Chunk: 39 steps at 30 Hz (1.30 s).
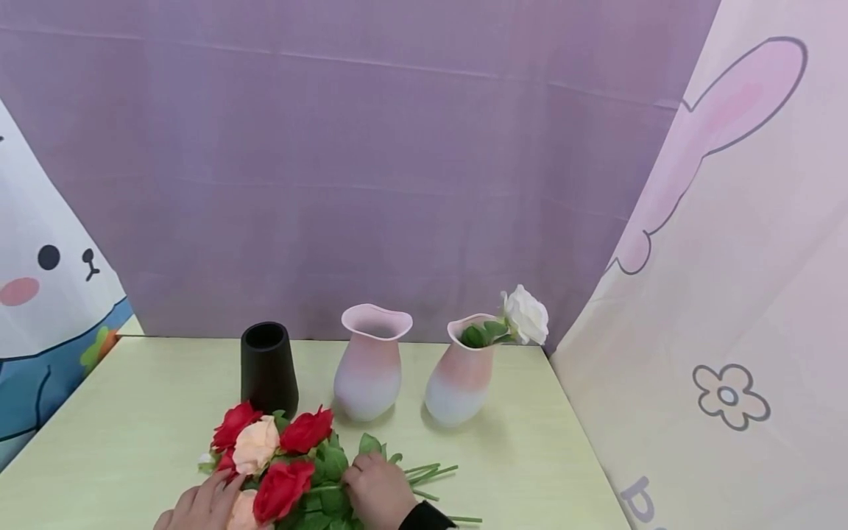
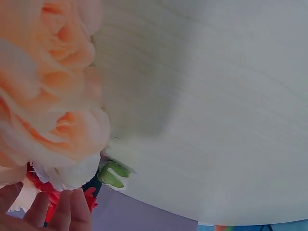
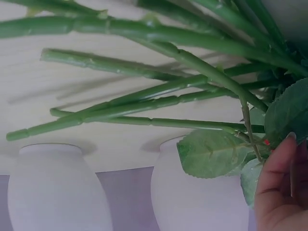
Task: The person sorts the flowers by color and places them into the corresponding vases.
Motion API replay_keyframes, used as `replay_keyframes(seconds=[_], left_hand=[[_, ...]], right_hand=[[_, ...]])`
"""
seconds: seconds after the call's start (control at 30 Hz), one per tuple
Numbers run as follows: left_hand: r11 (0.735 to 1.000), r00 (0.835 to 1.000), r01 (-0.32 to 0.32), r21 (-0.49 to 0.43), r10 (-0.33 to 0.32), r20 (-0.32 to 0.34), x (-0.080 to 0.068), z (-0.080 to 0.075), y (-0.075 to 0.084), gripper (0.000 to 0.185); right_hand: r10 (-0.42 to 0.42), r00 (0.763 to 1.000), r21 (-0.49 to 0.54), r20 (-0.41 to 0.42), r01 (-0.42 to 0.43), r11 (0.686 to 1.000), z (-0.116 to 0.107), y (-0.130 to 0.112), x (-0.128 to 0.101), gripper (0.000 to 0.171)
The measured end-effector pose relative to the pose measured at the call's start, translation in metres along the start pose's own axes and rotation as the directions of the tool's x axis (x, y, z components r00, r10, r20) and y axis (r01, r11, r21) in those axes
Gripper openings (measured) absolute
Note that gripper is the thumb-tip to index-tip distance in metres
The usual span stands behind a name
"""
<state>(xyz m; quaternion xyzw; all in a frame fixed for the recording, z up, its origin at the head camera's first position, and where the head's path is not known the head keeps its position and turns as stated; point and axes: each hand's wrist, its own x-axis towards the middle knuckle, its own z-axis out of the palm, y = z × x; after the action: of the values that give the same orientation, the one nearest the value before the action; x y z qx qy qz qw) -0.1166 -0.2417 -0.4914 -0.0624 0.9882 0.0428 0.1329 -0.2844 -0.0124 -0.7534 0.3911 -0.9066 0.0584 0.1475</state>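
Note:
A bunch of artificial roses lies at the table's front, with red roses (image 1: 283, 489), peach roses (image 1: 257, 445) and green leaves (image 1: 331, 465). My left hand (image 1: 202, 508) rests at the blossom side, fingers fairly straight against the petals. In the left wrist view its fingertips (image 2: 61, 211) touch the blooms below a large peach rose (image 2: 57, 120). Among the leaves, my right hand (image 1: 379, 489) pinches a rose stem with curled fingers. Bare green stems (image 3: 144, 103) fan out past it in the right wrist view. The exact stem in its grip is partly hidden.
Behind the bunch stand a black vase (image 1: 268, 375) and a pink-white vase (image 1: 369, 372). Farther right, another pink-white vase (image 1: 458, 386) holds a white rose (image 1: 526, 315) leaning right. A purple cloth (image 1: 371, 169) hangs behind the pale table (image 1: 132, 412).

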Motion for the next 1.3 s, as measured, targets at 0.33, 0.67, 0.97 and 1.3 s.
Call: replay_keyframes(seconds=[0.33,0.67,0.97,1.3], left_hand=[[1.000,0.998,-0.011,-0.010,0.010,-0.062,0.013,0.007,-0.003,0.119],[0.999,0.994,-0.037,0.014,0.038,-0.101,0.021,0.008,-0.003,0.117],[0.999,0.992,-0.033,-0.023,0.030,-0.123,0.021,0.004,0.002,0.112],[0.998,0.983,-0.045,-0.049,0.035,-0.178,0.015,-0.004,0.010,0.105]], right_hand=[[-0.004,0.989,0.065,-0.149,0.013,0.998,0.067,0.025,0.004,0.014],[0.017,0.966,0.159,-0.257,0.025,0.987,0.142,0.056,0.013,0.016],[0.064,0.958,0.240,-0.280,0.005,0.971,0.108,0.054,0.018,0.020],[0.107,0.954,0.311,-0.279,-0.015,0.950,0.105,0.058,0.027,0.024]])
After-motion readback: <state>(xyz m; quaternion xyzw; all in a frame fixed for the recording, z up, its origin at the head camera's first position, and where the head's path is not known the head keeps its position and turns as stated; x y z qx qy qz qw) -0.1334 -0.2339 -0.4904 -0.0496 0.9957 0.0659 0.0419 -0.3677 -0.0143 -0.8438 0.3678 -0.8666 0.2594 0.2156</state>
